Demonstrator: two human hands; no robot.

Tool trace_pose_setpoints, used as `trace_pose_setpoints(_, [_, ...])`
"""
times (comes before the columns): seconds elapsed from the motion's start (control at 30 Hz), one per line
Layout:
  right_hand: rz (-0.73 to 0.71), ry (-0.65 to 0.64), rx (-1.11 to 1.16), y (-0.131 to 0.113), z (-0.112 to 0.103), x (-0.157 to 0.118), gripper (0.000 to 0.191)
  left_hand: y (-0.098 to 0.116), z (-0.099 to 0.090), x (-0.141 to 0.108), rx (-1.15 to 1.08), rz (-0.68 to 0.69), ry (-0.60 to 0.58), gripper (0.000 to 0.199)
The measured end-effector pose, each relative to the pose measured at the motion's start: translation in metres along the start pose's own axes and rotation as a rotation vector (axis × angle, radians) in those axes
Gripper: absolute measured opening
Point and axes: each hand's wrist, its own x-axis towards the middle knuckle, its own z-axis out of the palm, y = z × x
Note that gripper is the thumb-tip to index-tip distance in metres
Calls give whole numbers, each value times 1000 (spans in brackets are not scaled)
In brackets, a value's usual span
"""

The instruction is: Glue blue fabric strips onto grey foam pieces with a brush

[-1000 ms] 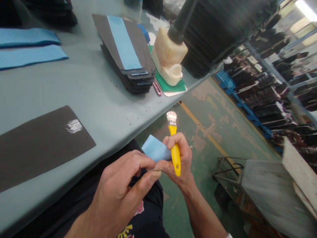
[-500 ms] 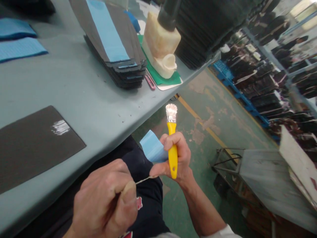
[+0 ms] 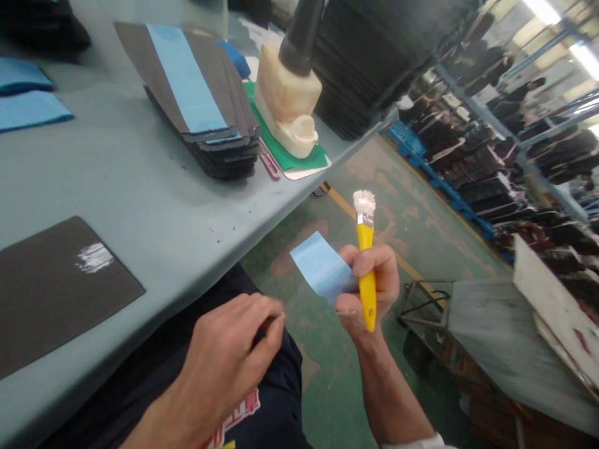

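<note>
In my right hand (image 3: 381, 280) is a yellow-handled paintbrush (image 3: 367, 274), held upright with whitish stuff on its bristles. The same hand also grips a light blue piece of sheet (image 3: 322, 265), which sticks out to the left. A short pale thread end (image 3: 345, 312) lies by the right thumb. My left hand (image 3: 238, 343) hovers over my lap with thumb and fingers pinched together; whatever is between them is hidden. On the table at left lies a dark grey panel (image 3: 56, 293) with a white smear (image 3: 94, 258) near its corner.
A stack of dark pieces with a blue stripe (image 3: 187, 81) stands on the table (image 3: 116, 174). Beside it are a stained whitish container (image 3: 285, 87) on a green mat (image 3: 309, 163) and a pink cutter (image 3: 269, 166). A cart (image 3: 496, 318) stands on the floor at right.
The strand stretched between my hands no longer shows. My right hand has moved right with the brush and blue piece. My left hand has shifted slightly up and right.
</note>
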Motion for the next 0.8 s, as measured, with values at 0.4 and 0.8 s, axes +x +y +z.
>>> trace_pose_setpoints(0.4, [32,-156,228,-13,30,-18,47,13,-26,5,-796,-593,-266,64])
trace_pose_setpoints(0.8, [125,-370,314,-52,111,-16,34,2,-67,-59,-975,-581,149,60])
